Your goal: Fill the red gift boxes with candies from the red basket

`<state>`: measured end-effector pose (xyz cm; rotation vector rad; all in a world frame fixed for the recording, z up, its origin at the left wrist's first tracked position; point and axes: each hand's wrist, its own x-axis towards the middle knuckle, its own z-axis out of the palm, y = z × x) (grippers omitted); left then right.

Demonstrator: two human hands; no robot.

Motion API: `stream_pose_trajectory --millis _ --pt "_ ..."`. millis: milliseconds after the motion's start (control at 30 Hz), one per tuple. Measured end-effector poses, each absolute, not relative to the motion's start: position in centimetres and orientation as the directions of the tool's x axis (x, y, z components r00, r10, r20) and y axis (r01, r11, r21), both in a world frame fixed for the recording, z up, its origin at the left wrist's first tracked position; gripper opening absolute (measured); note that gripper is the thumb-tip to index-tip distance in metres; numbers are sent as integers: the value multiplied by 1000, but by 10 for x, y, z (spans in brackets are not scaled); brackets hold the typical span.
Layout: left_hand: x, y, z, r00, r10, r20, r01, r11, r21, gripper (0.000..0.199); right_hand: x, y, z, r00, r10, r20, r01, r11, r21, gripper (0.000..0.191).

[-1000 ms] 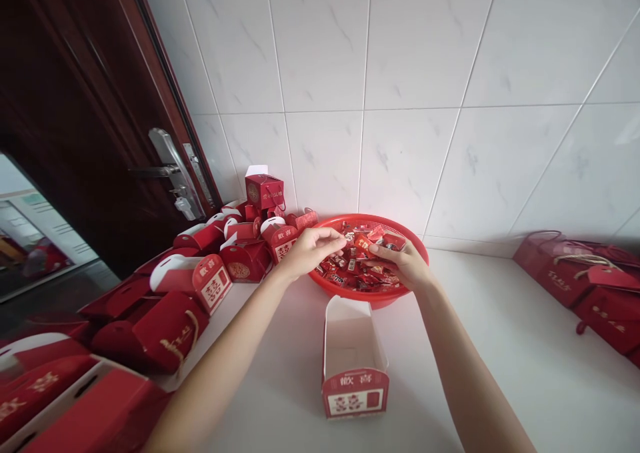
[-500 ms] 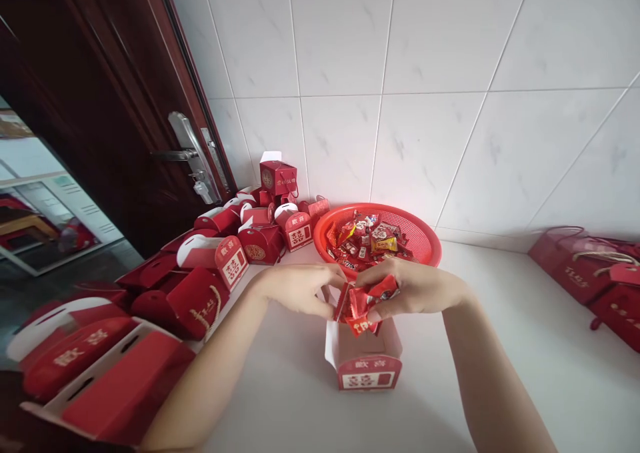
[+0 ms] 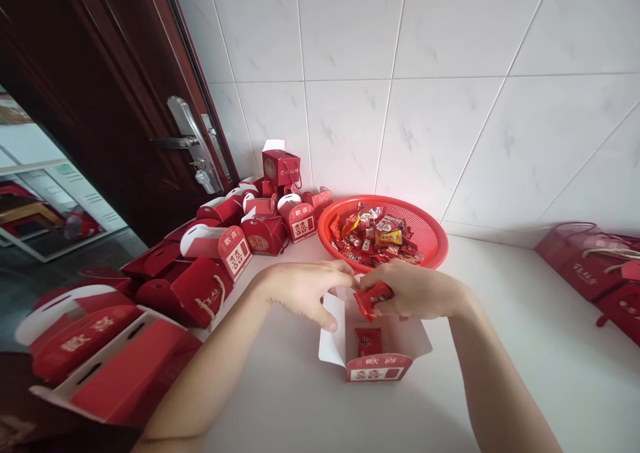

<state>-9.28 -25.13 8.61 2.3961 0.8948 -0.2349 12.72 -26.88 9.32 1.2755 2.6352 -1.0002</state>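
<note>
A small red-and-white gift box [image 3: 376, 373] stands on the white surface before me, its top flaps spread apart. At its far left corner, my left hand [image 3: 305, 293] grips it, the thumb against the white side flap and the fingers partly hidden behind. Over the box's far end, my right hand [image 3: 413, 291] pinches a red-wrapped candy [image 3: 373, 299]. Another red-wrapped candy [image 3: 369, 341] lies inside on the bottom. Just behind both hands sits a red plastic basket [image 3: 434, 239] with a heap of wrapped candies [image 3: 367, 236].
Many red gift boxes [image 3: 200, 296] crowd the left side up to the wall. Red gift bags [image 3: 575, 266] lie at the far right. A dark wooden door [image 3: 115, 93] with a metal handle [image 3: 187, 139] stands at the left, beside the tiled wall [image 3: 350, 126].
The bunch of candies between my hands has gone down to one in my right hand. A candy now shows inside the box. My left hand has moved to the box's flap, which is spread wider.
</note>
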Motion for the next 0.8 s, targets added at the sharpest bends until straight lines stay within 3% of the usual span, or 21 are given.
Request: stream_pose_trajectory --millis 233,467,567,667,800 --pt "-88 -255 86 717 567 -405 695 -618 367 53 123 -269 90 -684 666 -298 703 491 -515 24" --pt "-81 -262 95 684 572 -453 726 -590 353 49 131 -273 94 -794 564 -227 539 479 -693 28" --pt "-82 -267 96 728 538 -425 684 -604 409 43 132 -276 95 -798 516 -313 571 477 -668 26" --pt "-84 -273 97 724 561 -401 689 -610 392 40 130 -279 96 -780 500 -376 610 479 -631 22" --pt "-85 -277 100 698 605 -382 716 -575 396 36 126 -284 94 -764 579 -284 617 530 -582 19"
